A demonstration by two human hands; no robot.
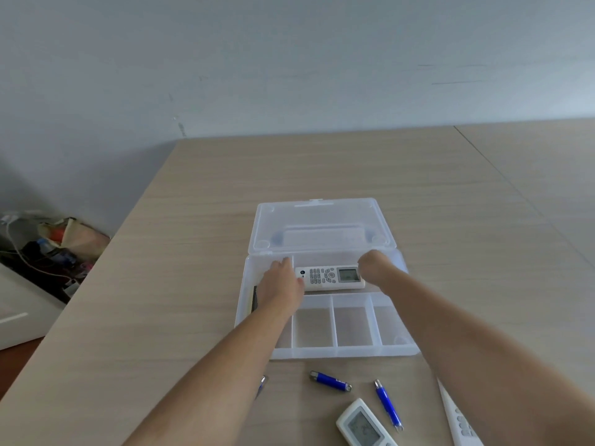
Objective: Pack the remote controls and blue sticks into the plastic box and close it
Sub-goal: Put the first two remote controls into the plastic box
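Two bare forearms in view, no sleeves showing up to the frame edge. Left hand [280, 286] and right hand [375, 263]: no gloves, no rings, no watch or strap at either wrist, as far as visible. Fingers [285, 263] of left hand partly seen from the back; right hand's fingers mostly hidden, can't tell more.

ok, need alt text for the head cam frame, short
Both hands, left hand and right hand, set a white remote into the rear compartment of an open clear plastic box on a wooden table. Blue sticks and two more remotes lie on the table in front of the box.
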